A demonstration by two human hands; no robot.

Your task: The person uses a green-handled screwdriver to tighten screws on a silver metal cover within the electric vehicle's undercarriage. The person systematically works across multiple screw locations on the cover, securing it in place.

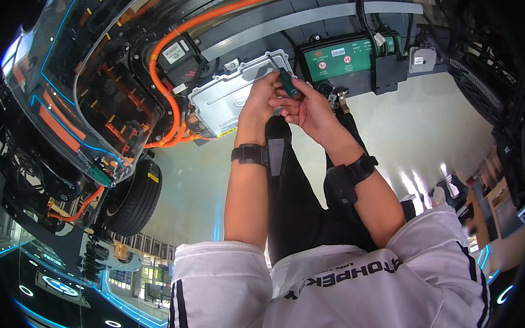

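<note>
A screwdriver with a dark green handle (288,83) is between my two hands, its thin shaft pointing up and away over the silver metal housing (226,102). My right hand (314,115) is closed on the handle, thumb along its right side and fingers curled below its end. From the other side, the bent fingers of my left hand (259,102) close against the handle near the shaft. Part of those fingertips is hidden behind the tool. The flat, ribbed housing lies just beyond and left of my hands.
A green-labelled battery (337,62) sits right of the housing, with a small grey box (421,59) beyond it. Thick orange cable (158,68) curves round the left side. A tyre (135,200) and clear panel are at left. Black straps with devices circle both forearms.
</note>
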